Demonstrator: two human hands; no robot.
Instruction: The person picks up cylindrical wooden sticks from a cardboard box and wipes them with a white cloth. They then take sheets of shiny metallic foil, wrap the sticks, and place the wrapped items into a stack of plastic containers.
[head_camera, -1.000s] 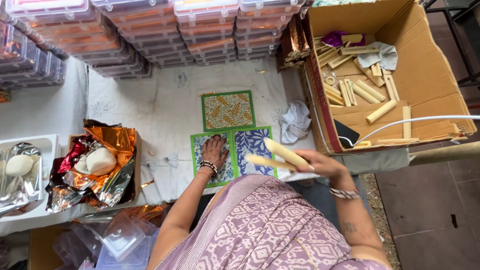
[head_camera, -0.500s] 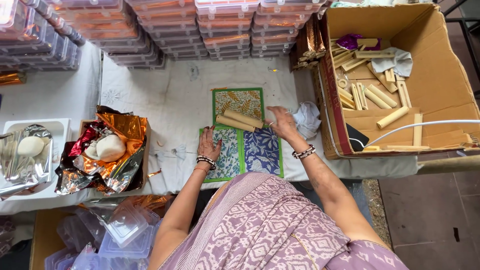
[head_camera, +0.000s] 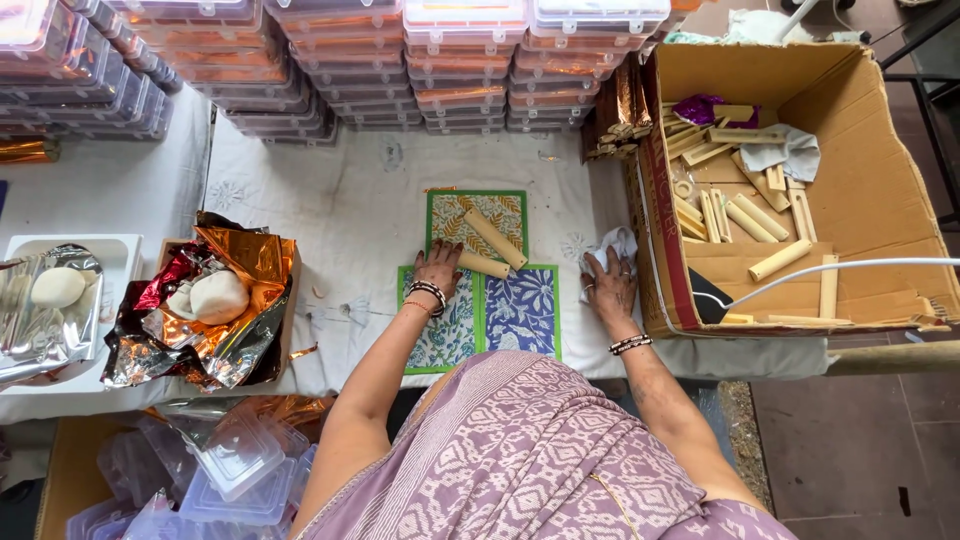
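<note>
Left hand (head_camera: 437, 268) lay flat, fingers apart, touching the short bamboo roller (head_camera: 484, 265); right hand (head_camera: 610, 283) pressed open on white cloth (head_camera: 612, 243); a nudge risked rolling it

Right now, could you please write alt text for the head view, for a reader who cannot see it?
A person's left hand touches a pale stick on patterned tiles, while the right hand rests on a white cloth. A cardboard box of sticks sits to the right.

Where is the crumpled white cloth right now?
In the head view, the white cloth lies on the table under the right hand, between the blue floral mat and the cardboard box.
</note>
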